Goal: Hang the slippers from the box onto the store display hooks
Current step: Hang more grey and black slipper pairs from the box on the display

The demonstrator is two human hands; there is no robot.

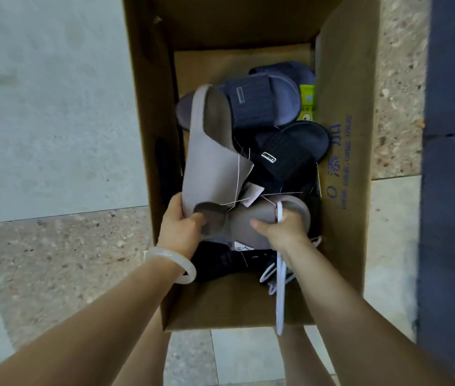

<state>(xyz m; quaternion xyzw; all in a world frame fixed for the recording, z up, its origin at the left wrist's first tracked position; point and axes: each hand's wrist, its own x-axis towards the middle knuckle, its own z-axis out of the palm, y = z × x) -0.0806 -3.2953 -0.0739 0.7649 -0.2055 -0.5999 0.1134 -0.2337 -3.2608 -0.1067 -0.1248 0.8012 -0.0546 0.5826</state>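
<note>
Your left hand [181,227] grips the toe of one taupe slipper [209,160], and your right hand [282,227] curls round its mate [265,215] plus a white hanger [279,288], at 6 o'clock in the cardboard box [343,135], probably to lift the tied pair clear together.

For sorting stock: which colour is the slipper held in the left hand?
Pale greyish-pink slipper, seen in the head view.

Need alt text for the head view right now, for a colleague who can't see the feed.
Both hands hold a pair of taupe slippers over an open cardboard box: the left hand grips one slipper at its end, the right hand grips the other slipper together with a white hanger. Navy and black slippers lie in the box.
</note>
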